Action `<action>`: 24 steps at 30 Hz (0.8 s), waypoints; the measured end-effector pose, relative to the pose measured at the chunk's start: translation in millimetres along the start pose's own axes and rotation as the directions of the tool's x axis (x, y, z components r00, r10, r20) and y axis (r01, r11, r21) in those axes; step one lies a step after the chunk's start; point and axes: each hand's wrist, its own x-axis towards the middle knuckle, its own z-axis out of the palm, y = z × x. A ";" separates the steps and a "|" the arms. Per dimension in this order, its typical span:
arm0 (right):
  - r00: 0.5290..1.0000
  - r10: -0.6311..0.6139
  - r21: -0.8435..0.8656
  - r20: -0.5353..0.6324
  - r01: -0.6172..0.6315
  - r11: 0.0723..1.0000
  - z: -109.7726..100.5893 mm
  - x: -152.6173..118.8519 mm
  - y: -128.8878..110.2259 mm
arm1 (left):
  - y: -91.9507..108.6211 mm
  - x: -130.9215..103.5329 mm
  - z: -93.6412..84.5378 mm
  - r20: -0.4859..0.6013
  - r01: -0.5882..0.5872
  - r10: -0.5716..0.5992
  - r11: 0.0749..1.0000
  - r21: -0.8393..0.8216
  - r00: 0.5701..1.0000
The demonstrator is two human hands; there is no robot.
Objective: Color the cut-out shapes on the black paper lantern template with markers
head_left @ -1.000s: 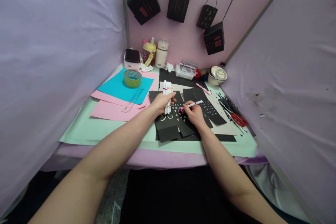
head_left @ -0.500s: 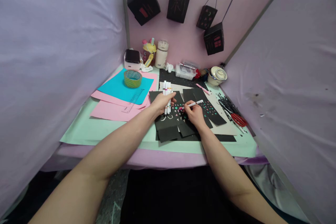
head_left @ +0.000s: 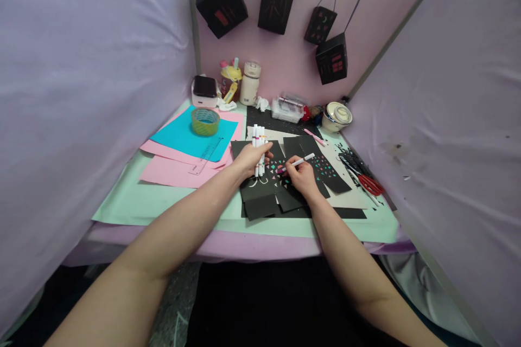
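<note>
My left hand point(head_left: 249, 160) is closed around a bundle of several white markers point(head_left: 259, 138), held upright over the black paper point(head_left: 260, 206). Between the fingers of my right hand point(head_left: 300, 172) is a white marker point(head_left: 303, 159), slanted, with its pinkish-purple tip end low at the paper. The black paper has cut-out shapes, some showing pink, green or pale. To the right lies another black sheet point(head_left: 344, 186) with similar small coloured shapes. White curved shapes show just below my left hand.
A tape roll point(head_left: 205, 129) and clear ruler point(head_left: 207, 156) lie on blue paper point(head_left: 173, 131) and pink sheets point(head_left: 166, 172) at left. Red-handled scissors point(head_left: 369, 184) sit at right. A bottle point(head_left: 249, 87), plastic box point(head_left: 288, 110) and bowl point(head_left: 331, 122) stand behind. Black box lanterns point(head_left: 278, 0) hang above.
The marker in my right hand has shifted very slightly to the left at its tip. My left hand holds the bundle in the same place.
</note>
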 end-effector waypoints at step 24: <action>0.914 0.037 0.147 -0.404 0.025 0.989 -10.0 -5.1 -5.3 | 2.8 -6.4 -0.3 0.136 -0.027 0.029 0.999 -0.022 0.990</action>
